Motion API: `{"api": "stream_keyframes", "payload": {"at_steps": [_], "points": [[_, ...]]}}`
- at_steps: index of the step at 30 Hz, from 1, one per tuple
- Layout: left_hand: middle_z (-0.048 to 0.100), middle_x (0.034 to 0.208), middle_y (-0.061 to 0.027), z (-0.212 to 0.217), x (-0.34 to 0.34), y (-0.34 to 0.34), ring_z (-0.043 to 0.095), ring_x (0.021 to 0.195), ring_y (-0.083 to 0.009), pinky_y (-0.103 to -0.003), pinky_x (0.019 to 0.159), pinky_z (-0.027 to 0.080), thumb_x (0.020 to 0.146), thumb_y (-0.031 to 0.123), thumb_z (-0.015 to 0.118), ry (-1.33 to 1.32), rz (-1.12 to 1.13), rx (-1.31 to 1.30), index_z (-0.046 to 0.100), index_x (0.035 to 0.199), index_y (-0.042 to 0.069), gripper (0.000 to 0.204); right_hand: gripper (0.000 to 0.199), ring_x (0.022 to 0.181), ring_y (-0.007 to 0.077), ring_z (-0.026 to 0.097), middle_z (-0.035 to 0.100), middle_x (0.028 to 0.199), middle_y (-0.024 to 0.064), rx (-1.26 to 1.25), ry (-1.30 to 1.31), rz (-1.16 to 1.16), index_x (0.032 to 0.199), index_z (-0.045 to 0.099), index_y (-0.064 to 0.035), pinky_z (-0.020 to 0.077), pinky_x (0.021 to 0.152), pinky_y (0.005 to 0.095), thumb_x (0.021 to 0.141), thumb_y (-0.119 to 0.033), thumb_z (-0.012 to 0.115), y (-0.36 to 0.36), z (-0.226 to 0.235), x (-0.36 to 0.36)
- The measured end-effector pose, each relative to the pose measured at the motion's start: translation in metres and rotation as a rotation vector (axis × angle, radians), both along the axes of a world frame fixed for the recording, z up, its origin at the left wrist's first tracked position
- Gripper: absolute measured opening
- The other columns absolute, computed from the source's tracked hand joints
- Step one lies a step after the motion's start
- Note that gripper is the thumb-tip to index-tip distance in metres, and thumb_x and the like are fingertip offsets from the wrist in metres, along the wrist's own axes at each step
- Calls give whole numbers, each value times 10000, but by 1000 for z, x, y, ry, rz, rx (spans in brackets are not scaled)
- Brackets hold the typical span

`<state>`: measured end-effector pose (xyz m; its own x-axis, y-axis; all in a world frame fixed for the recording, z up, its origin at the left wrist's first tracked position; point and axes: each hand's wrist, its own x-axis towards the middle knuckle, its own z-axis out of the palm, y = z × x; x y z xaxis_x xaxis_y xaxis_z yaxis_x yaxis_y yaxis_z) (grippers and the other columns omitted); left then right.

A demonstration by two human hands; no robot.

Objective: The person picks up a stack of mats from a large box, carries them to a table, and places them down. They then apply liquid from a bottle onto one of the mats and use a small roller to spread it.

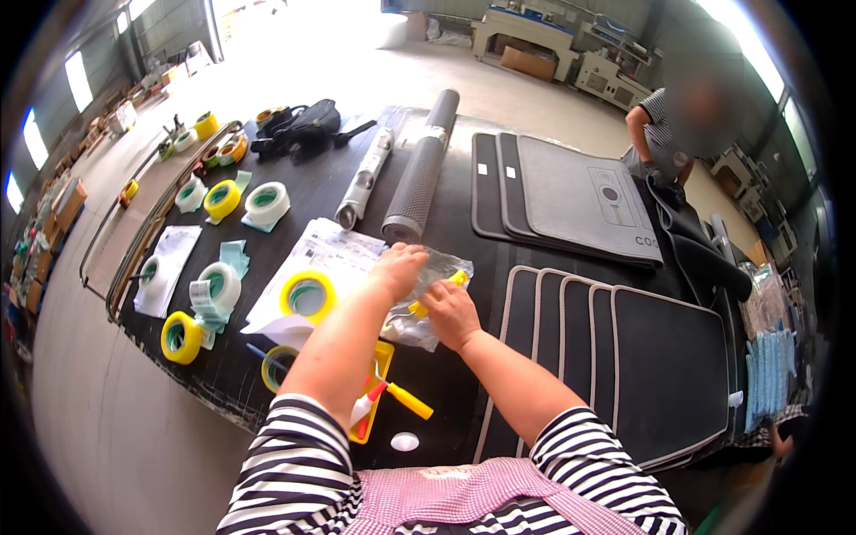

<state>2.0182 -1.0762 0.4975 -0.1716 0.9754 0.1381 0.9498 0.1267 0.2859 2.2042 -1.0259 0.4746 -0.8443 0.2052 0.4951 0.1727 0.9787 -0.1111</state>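
Observation:
My left hand [401,271] is closed on the far edge of a crinkled clear plastic bag [415,328] over the black table. Close by, my right hand [451,310] is closed on the bag's right side, beside a yellow object [456,278] that shows partly under its fingers. The yellow object's kind is hidden by the hand and the plastic. Below my left forearm lies a yellow tray [382,366] with a white bottle with a red tip [366,403] and a yellow handle [409,401] at it.
Printed papers [330,254] and a yellow tape roll [308,297] lie left of my hands; several more rolls stand beyond. A rolled grey mat [423,169] lies ahead. Dark mats [669,366] overlap on the right, grey mats [580,192] behind them. A co-worker [660,134] stands at the far right.

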Motion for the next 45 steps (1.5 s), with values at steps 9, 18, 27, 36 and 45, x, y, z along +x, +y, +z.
{"api": "stream_keyframes", "payload": {"at_steps": [9,18,27,36,45], "points": [[712,1025,-61,22,-6,33,653,1055,-266,-427,979,424,727,309,824,186,-15,-459,684,1036,165,368,209,993,217,596,619,939,0,-111,58,-65,986,684,-176,404,909,389,780,-156,663,-17,5,44],[638,724,-69,99,9,-27,627,795,-305,-428,819,430,814,216,740,212,-70,362,570,766,106,208,190,906,335,632,613,950,108,-519,26,-125,1023,602,-99,529,782,448,844,-154,638,-26,23,55],[665,1087,-132,7,53,-96,641,1035,-311,-410,964,479,862,72,572,181,-203,124,585,974,72,113,257,951,278,658,658,996,94,-702,-279,-109,1052,644,-90,532,839,363,800,-126,676,-18,27,117],[660,1118,-129,-12,89,-101,589,1152,-349,-445,1006,449,850,80,549,230,-185,-106,610,957,48,127,207,792,146,651,628,909,93,-1639,341,-206,1103,525,-7,545,721,285,960,-130,611,-5,34,139],[661,1116,-249,-49,83,-65,564,1172,-455,-443,1016,446,887,75,474,-169,211,-69,628,889,-6,173,364,812,306,650,634,852,155,-1081,311,-537,973,513,-5,508,760,419,842,-265,731,-13,-51,22]]}}
